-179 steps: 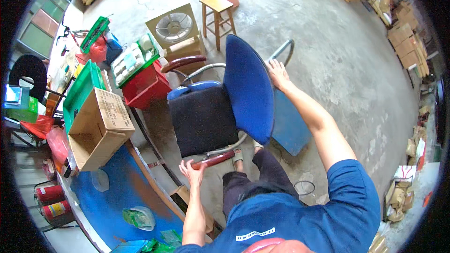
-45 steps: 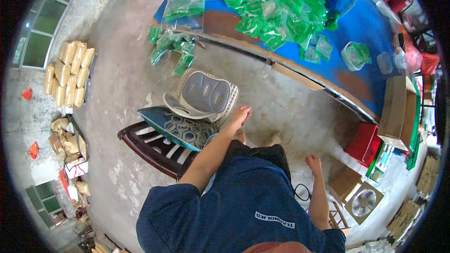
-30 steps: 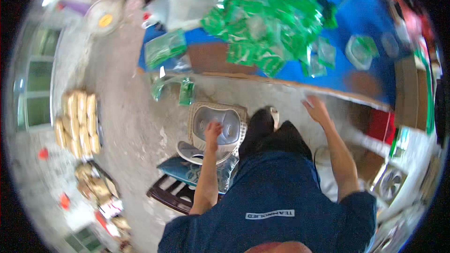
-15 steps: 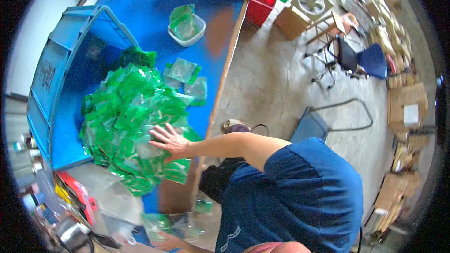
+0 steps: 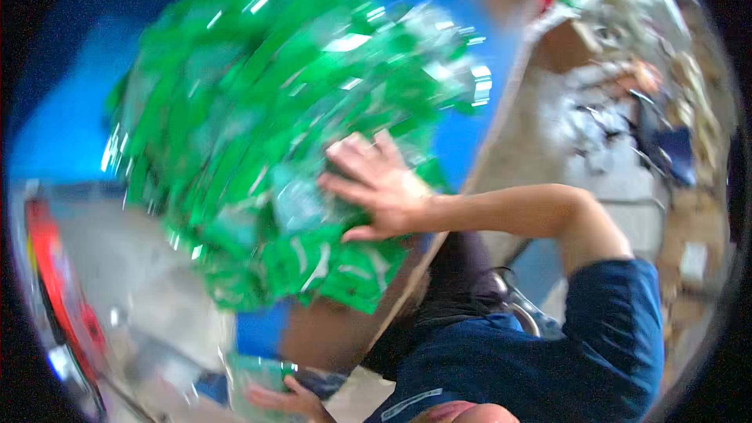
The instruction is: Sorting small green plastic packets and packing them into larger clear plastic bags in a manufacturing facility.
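The picture is heavily blurred by motion. A big heap of shiny green packets (image 5: 258, 133) lies on a blue table top (image 5: 63, 125). My right hand (image 5: 376, 184) rests flat on the heap's near side, fingers spread and thumb low, gripping nothing. My right arm reaches in from the right, bent at the elbow. At the lower edge my left hand (image 5: 286, 399) sits just below a clear tub (image 5: 254, 372) that has green packets in it. The blur hides whether this hand holds the tub.
The table's brown wooden edge (image 5: 439, 243) runs diagonally past my body. A red object (image 5: 66, 298) stands at the far left. A concrete floor (image 5: 580, 110) with a dark chair (image 5: 666, 149) and scattered clutter lies at the upper right.
The view has swung and closed in on the green heap, which now fills the frame. My right hand stays on the packets. My left hand has come into view by the clear tub.
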Tool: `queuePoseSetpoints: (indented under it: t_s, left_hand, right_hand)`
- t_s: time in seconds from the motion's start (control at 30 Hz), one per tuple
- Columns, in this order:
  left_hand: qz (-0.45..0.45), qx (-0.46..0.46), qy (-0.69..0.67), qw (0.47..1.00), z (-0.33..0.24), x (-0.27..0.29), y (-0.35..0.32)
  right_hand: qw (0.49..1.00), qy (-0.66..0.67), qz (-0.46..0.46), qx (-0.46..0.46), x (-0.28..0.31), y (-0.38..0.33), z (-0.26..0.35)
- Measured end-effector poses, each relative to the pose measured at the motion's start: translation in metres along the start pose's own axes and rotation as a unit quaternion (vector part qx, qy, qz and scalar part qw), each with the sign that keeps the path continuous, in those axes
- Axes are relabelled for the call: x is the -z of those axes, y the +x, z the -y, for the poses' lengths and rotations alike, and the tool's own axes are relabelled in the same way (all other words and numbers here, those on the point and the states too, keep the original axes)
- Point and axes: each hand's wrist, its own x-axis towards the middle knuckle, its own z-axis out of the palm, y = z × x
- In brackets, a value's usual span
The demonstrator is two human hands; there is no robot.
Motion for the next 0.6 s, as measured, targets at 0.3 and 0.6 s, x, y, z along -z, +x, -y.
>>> queuePoseSetpoints:
  t_s: [0.3,0.6]
  left_hand:
    - [-0.086,-0.053,-0.100,0.990,0.024,-0.012,0.003]
    - [-0.069,-0.043,-0.120,0.989,0.040,-0.008,0.006]
  right_hand:
    - [0.967,-0.159,-0.176,0.097,-0.024,-0.011,0.002]
    - [0.948,-0.189,-0.234,0.105,-0.012,-0.009,-0.003]
